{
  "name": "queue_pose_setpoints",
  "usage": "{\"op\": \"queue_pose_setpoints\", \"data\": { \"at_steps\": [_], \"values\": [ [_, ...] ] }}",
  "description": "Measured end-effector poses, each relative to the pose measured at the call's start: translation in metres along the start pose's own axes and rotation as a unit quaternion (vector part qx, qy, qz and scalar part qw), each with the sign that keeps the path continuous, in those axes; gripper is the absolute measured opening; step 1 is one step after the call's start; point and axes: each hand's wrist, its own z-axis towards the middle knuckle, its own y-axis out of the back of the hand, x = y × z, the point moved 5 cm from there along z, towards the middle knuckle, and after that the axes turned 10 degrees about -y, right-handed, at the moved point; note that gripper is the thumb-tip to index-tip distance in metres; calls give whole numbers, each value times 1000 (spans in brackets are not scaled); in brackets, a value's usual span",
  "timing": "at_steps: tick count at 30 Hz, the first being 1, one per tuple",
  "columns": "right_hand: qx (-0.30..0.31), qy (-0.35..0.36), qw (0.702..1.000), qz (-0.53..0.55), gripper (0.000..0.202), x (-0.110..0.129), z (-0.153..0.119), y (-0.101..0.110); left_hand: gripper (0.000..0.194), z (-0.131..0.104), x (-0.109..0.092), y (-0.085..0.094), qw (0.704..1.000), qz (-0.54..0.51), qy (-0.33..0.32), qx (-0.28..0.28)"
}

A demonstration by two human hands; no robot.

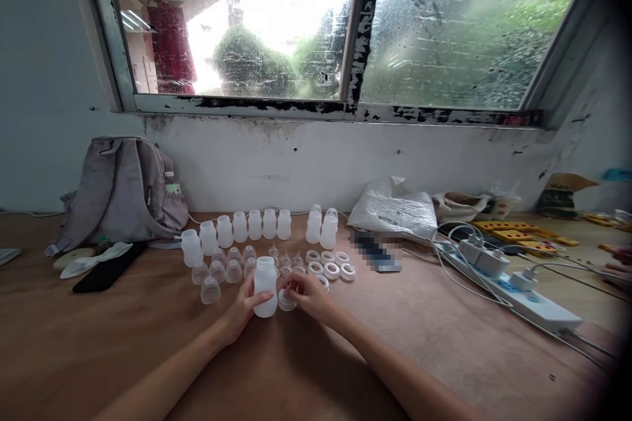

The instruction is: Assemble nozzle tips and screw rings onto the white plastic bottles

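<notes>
Clasping bottle, left hand curled, right hand pinching

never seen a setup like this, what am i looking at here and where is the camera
There is no machine here, just one person's two bare hands. The single picture comes from a camera worn on the head, looking forward and down.

The left hand holds a milky bottle upright, with its mouth uncovered. The right hand has its fingers at a small clear piece beside it; how firmly they grip is hard to tell.

On the table, more open bottles stand in a row, with clear domed caps in front. Two capped bottles stand further right, behind white rings. A backpack sits at the far left.
</notes>
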Motion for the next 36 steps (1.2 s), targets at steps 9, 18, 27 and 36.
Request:
{"op": "queue_pose_setpoints", "data": {
  "at_steps": [9, 18, 27, 36],
  "values": [
    [-89, 129, 982, -110, 39, 36, -21, 3, 50, 0, -11, 7, 980, 142, -130, -46],
    [-204, 92, 968, -111, 16, 37, 8, 42, 67, -4, -14, 10, 942, 245, -209, -94],
    [-233, -82, 903, -350, 18, 1, 95, 81, 31, -9, -23, -2, 914, 343, -219, -5],
    [-216, -133, 894, -370, 21, -20, 129, 69, 21, -7, -24, -6, 904, 367, -214, 36]
  ]
}}
